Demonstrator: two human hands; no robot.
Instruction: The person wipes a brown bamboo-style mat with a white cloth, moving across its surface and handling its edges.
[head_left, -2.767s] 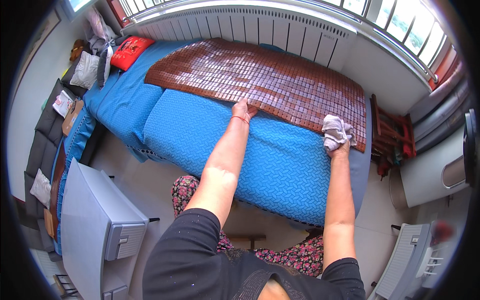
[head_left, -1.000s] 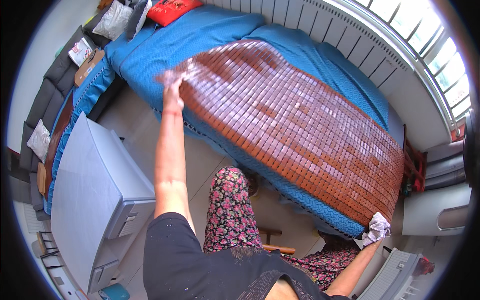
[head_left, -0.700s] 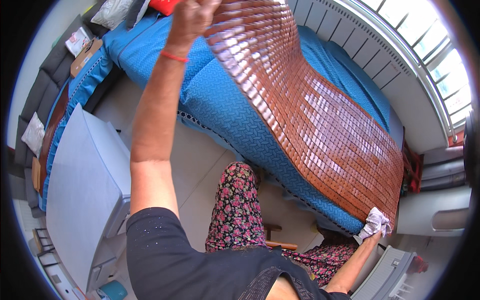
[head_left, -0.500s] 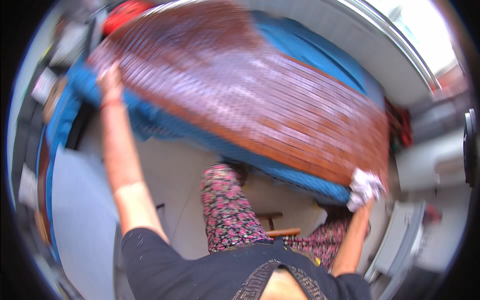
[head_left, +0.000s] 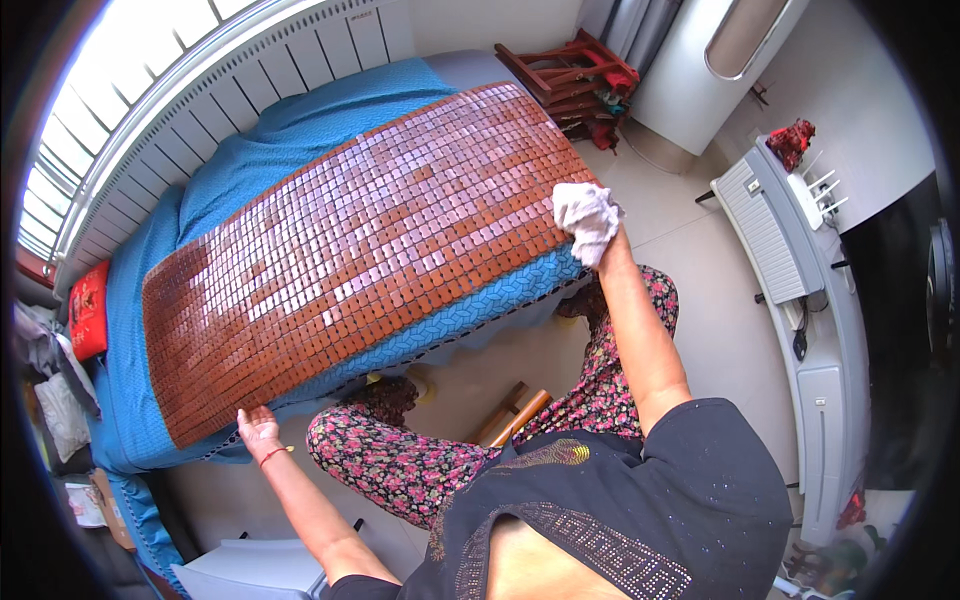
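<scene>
A brown mat of small glossy tiles [head_left: 370,240] lies flat over a blue quilted cover [head_left: 450,305] on a long couch or bed. At the mat's near right corner, my right hand [head_left: 612,252] is closed round a crumpled whitish cloth [head_left: 586,215], which covers part of the fingers. My left hand [head_left: 259,430] is beside the mat's near edge towards its left end, with the fingers apart and nothing seen in them. Whether its fingertips touch the edge is hard to tell.
Below the mat is a wooden stool [head_left: 520,415] between my legs. Folded wooden stools [head_left: 575,85] stand past the mat's right end, near a tall white cabinet-like unit [head_left: 690,70]. A grey-white console [head_left: 825,400] lines the right. A red cushion [head_left: 88,312] rests at far left.
The view has swung round to the right and sharpened. The mat, lifted and curved at its far left end before, now lies flat. My left hand has let go of it; the cloth stays in my right.
</scene>
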